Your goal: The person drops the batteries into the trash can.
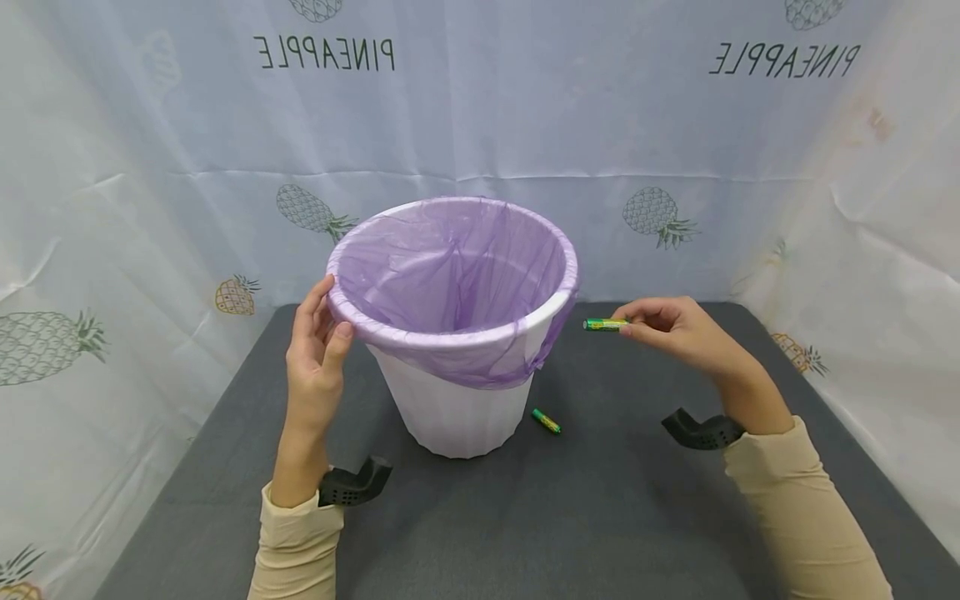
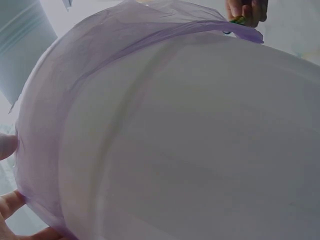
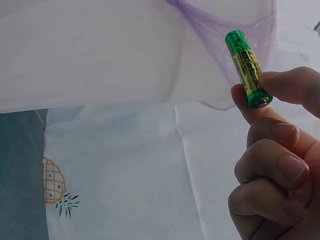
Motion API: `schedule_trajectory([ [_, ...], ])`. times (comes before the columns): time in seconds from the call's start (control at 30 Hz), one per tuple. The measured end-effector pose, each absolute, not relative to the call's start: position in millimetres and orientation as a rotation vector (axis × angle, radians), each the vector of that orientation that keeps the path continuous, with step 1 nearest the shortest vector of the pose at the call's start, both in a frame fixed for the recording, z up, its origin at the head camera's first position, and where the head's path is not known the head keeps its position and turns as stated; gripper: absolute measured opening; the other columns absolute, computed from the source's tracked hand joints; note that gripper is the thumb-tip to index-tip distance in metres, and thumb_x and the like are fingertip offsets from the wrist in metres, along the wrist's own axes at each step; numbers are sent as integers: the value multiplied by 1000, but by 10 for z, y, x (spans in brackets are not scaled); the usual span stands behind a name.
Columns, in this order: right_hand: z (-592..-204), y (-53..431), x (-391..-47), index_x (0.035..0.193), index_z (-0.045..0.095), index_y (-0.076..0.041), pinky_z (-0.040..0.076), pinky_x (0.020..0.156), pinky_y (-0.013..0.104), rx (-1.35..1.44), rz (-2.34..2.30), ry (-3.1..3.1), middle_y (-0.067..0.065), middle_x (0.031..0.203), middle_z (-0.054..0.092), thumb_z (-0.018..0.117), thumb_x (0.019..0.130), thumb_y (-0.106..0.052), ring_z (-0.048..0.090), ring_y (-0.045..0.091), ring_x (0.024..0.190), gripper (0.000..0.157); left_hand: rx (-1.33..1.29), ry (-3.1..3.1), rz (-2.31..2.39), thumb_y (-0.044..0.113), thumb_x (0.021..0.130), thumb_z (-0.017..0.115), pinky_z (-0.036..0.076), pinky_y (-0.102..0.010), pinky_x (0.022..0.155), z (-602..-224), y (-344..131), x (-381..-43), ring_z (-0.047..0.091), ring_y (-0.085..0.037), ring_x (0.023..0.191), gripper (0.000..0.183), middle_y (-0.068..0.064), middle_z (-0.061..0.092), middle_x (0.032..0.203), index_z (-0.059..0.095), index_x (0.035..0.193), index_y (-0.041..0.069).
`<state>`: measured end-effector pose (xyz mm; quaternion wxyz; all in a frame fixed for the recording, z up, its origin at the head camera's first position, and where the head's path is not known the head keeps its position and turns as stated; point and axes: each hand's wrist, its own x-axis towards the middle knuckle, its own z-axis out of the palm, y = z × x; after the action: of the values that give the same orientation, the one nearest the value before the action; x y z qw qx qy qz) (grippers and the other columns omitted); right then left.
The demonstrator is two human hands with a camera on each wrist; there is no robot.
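A white trash can (image 1: 450,408) stands on the dark table, with a translucent purple bag (image 1: 435,275) lining it and folded over its rim. My left hand (image 1: 315,358) rests against the left side of that rim, thumb and fingers spread along its outside. Right of the can, my right hand (image 1: 675,329) pinches a green and yellow battery (image 3: 247,70) between thumb and index finger, its other fingers curled. The battery is in the air, apart from the bag. A second green battery (image 1: 546,421) lies on the table beside the can's base, at its right.
The dark table (image 1: 615,517) reaches back to a white curtain (image 1: 525,108) printed with pineapples. More of this cloth hangs at both sides. A black wrist mount (image 1: 356,482) sits on the left wrist, and another black mount (image 1: 701,431) on the right.
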<state>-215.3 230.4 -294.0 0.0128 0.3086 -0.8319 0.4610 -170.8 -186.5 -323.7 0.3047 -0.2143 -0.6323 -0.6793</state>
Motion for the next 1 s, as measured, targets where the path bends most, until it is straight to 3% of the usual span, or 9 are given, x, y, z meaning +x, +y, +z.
schedule_trajectory([
  [0.43,-2747,2258,-2134,101,71,-17,28,47,30,1013,1484,-2497,-10,64,43,55,92,4,29,16,52,27,-583,-1678,-1795,2,93,48,41,-13,100,-3235,-1874,-1713,51,-6,119,50,4,52,133,41,142,4],
  [0.67,-2655,2239,-2123,100,72,-12,29,50,29,1028,1511,-2446,-9,64,45,55,91,6,33,14,54,26,-606,-1668,-1787,1,93,47,41,-13,100,-3237,-1876,-1710,51,-6,119,50,4,52,133,41,142,3],
  [1.0,-2523,2170,-2124,99,73,-15,25,48,30,983,1538,-2386,-9,61,44,58,90,5,31,14,52,26,-603,-1674,-1778,2,94,47,40,-14,101,-3219,-1871,-1695,51,-6,119,49,5,52,133,41,143,4],
])
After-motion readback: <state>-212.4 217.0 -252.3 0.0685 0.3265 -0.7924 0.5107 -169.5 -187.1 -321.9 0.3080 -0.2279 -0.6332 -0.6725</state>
